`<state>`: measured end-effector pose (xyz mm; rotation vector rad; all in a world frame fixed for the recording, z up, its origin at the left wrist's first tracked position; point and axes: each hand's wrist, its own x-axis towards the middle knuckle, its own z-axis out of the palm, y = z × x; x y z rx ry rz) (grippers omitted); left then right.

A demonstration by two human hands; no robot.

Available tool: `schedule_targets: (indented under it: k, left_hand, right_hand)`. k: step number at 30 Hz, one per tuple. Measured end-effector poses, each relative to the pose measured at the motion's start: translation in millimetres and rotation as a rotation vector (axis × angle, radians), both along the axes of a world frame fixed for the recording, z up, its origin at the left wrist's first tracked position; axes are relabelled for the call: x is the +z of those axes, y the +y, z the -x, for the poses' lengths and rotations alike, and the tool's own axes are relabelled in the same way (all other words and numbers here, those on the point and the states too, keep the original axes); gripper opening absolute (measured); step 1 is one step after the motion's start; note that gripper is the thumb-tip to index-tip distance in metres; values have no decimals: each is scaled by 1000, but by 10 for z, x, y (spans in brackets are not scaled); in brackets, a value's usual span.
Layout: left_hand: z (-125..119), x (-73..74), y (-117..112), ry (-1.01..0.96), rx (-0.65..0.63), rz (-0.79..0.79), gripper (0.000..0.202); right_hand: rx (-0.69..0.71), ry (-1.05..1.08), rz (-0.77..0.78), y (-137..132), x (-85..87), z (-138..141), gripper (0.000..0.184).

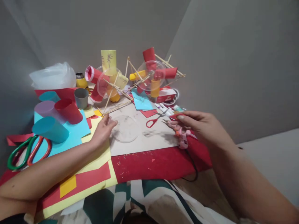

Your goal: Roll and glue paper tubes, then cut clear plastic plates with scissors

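My left hand (102, 129) pinches the edge of a clear round plastic lid (126, 129) between thumb and fingers, just over the white board. My right hand (203, 124) has its thumb and fingers closed on one red handle of a pair of scissors (151, 123), whose other handle loop points left. Just under the scissors lies a pink glue gun (183, 138), its dark cord trailing toward the table's front edge. Small dark smudges mark the board close to the lid.
Two wheel models of paper tubes, clear discs and sticks stand behind: a left wheel (108, 84) and a right wheel (151, 73). Coloured paper cups (50, 129) and large green-handled scissors (20, 154) are at left. Markers (163, 108) lie near a red box (165, 94).
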<state>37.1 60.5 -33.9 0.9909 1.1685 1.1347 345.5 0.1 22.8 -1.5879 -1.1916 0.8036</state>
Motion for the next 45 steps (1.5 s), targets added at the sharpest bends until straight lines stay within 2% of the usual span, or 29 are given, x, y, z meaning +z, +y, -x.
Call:
schedule_targets:
  k: [3, 5, 7, 9, 11, 13, 15, 17, 19, 21, 22, 23, 26, 27, 28, 30, 32, 35, 38, 42, 45]
  left_hand:
    - [46, 39, -10, 219, -4, -296, 54]
    - [47, 94, -80, 267, -80, -407, 52]
    - [15, 146, -202, 196, -271, -332, 55]
    - [-40, 165, -350, 48, -503, -122, 62]
    - [-94, 141, -494, -107, -627, 44, 69]
    - [-128, 98, -604, -196, -641, 107, 69]
    - [-141, 76, -664, -199, -606, 130, 63]
    - [-144, 95, -675, -166, -577, 137, 55]
    - [-150, 142, -651, -175, -554, 133, 47]
    - [-162, 179, -612, -216, -538, 153, 42]
    - [-168, 186, -590, -229, -543, 174, 41]
    - [-173, 185, -569, -231, -559, 194, 41]
    - [-181, 144, -516, -183, -630, 235, 42]
    - [-181, 125, -504, -165, -645, 241, 42]
    - [-180, 107, -494, -152, -655, 244, 42]
    - [-178, 77, -483, -135, -670, 252, 41]
    - [-177, 53, -481, -129, -683, 251, 40]
    - [-176, 21, -485, -124, -702, 248, 40]
    - [-176, -6, -480, -116, -717, 242, 42]
    - [-175, -31, -461, -111, -720, 250, 42]
    - [-171, -44, -452, -112, -716, 261, 39]
  right_hand:
    - [63, 256, 48, 15, 1, 89, 36]
    - [88, 335, 34, 20, -22, 167, 35]
    - [130, 410, 29, 17, -74, 294, 35]
    - [194, 468, 31, -5, -162, 479, 37]
    - [299, 490, 31, -55, -276, 708, 37]
    - [463, 466, 64, -123, -391, 935, 36]
    - [644, 384, 94, -186, -470, 1102, 35]
    - [794, 266, 108, -238, -487, 1153, 33]
    - [852, 125, 58, -284, -448, 1054, 28]
    - [736, -56, -52, -325, -397, 808, 26]
    - [584, -195, -107, -344, -382, 642, 28]
    - [368, -325, -129, -361, -381, 459, 32]
    - [-147, -622, -10, -408, -455, -82, 29]
    - [-282, -691, 76, -420, -497, -225, 26]
    - [-359, -726, 163, -428, -542, -338, 26]
    - [-378, -719, 268, -425, -629, -469, 32]
    - [-308, -683, 297, -390, -701, -496, 38]
    - [-242, -661, 260, -317, -769, -447, 38]
    - [-233, -600, 189, -283, -797, -404, 33]
    - [-214, -491, 68, -268, -746, -379, 35]
    - [-190, -378, -33, -193, -606, -321, 34]
